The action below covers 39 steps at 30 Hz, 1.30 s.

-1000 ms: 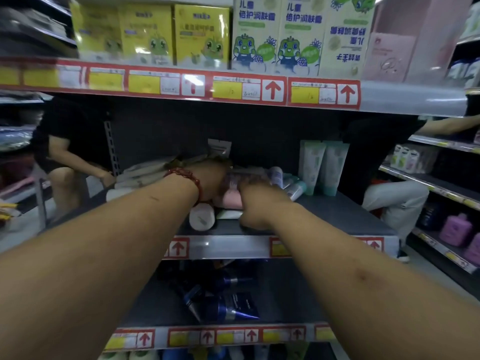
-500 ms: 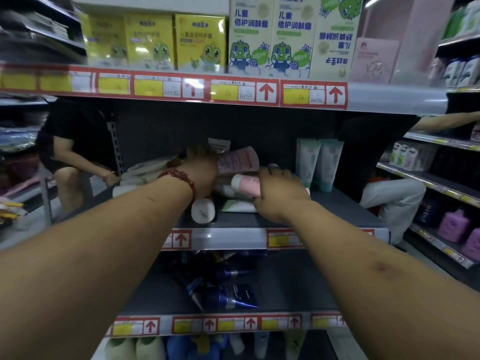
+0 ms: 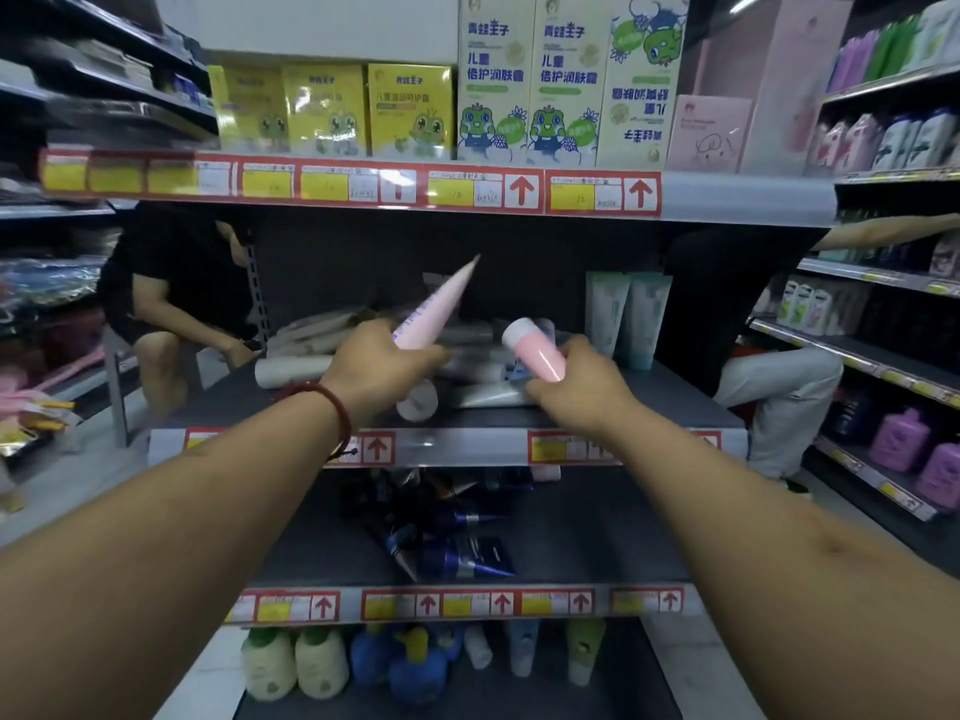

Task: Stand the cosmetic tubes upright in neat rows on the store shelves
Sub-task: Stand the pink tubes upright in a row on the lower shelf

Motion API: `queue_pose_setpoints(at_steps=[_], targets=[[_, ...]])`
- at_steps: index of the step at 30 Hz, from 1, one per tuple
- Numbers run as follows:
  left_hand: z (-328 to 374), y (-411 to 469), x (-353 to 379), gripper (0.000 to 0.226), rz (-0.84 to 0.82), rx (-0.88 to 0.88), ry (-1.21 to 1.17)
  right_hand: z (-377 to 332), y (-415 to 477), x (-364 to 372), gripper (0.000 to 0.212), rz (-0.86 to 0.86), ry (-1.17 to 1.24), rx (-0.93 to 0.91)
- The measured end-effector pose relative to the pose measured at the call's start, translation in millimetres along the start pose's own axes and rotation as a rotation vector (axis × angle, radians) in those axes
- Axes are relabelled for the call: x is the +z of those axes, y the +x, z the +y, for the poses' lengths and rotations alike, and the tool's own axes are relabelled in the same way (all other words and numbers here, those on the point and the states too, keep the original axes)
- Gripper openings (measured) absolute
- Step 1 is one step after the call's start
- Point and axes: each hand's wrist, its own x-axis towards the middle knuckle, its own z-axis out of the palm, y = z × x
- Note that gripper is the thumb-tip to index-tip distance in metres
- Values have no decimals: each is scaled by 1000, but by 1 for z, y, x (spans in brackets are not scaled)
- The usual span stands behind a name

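Near, lower shelf: dark blue tubes lie jumbled, unsorted.
Middle shelf lip: both hands work just above it.
Left hand grips the long pink tube low down, crimped tail pointing up and far. The cap end is hidden by the fist, so it is probably being turned to stand cap-down.
Right hand curls round the short pink tube, white cap up-left, held clear of the heap.
Beyond: pale tubes lie flat, centre-left.
Far right: two green tubes stand upright, touching. Bare shelf in front of them gives room for a row.
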Motion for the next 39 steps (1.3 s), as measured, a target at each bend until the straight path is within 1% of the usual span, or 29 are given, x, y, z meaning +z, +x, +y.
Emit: queue_pose_setpoints(at_steps=[2,4,6,8,10,12,14,17,19,23,24,26,28,31,36,39], targets=[[2,-24,-1,32,-95,-94,-335,0,-13,-4,44,12,152,53],[1,-44,1,32,-202,-188,-570,0,-27,-4,45,-33,395,148],[-2,-63,6,26,-257,-225,-686,1,-44,-4,39,-137,626,225],[-6,-82,10,20,-286,-225,-741,2,-61,-3,32,-222,714,217],[-12,-101,14,20,-353,-212,-763,4,-75,0,29,-242,783,212],[-20,-116,17,23,-442,-217,-782,9,-85,3,32,-252,852,229],[-30,-129,22,24,-495,-259,-790,17,-96,9,36,-259,852,277],[-46,-147,32,17,-486,-346,-771,31,-114,17,26,-234,771,371],[-56,-157,40,17,-468,-385,-728,44,-124,22,23,-251,758,412],[-76,-169,58,44,-519,-454,-591,74,-132,34,23,-282,701,476],[-81,-171,64,44,-554,-475,-554,82,-133,38,22,-269,676,490],[-92,-176,76,30,-622,-499,-490,96,-135,48,27,-228,651,532],[-105,-179,89,24,-652,-513,-449,111,-136,56,31,-177,637,579],[-118,-174,110,26,-625,-533,-470,135,-133,67,28,-117,674,597],[-121,-143,144,29,-528,-509,-502,161,-117,74,37,-15,790,521],[-117,-122,162,26,-473,-514,-590,170,-104,80,38,7,777,464]])
